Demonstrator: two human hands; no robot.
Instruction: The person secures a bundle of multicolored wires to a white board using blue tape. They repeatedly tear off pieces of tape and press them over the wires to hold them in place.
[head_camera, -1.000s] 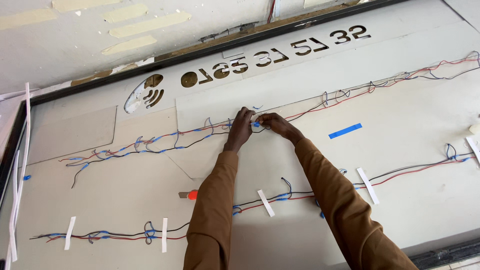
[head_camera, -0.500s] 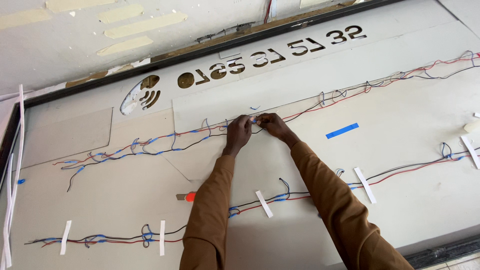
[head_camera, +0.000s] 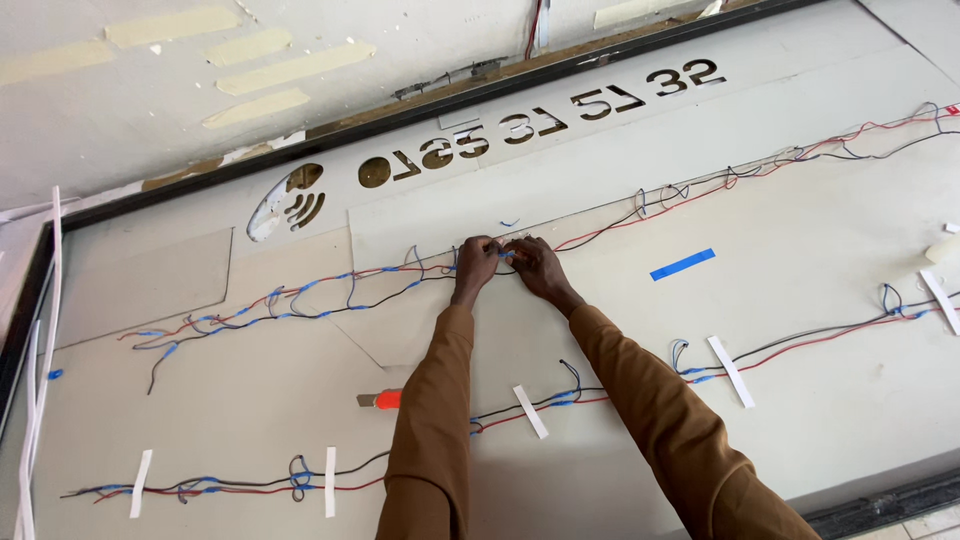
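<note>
My left hand (head_camera: 476, 262) and my right hand (head_camera: 534, 264) meet on the upper run of red, black and blue wires (head_camera: 330, 292) that crosses a large white sign panel (head_camera: 800, 200). Both hands pinch the wires at one spot with a blue joint between the fingers. Brown sleeves cover both arms. A second run of wires (head_camera: 800, 345) lies lower down, held by strips of white tape (head_camera: 730, 371).
An orange utility knife (head_camera: 380, 399) lies beside my left forearm. A strip of blue tape (head_camera: 682, 264) sits to the right of my hands. Cut-out shapes and a round logo (head_camera: 285, 200) run along the panel's top. A black frame (head_camera: 880, 500) borders the panel.
The view has shifted slightly. My hands stay on the same spot of the upper wire run, fingers working at the joint.
</note>
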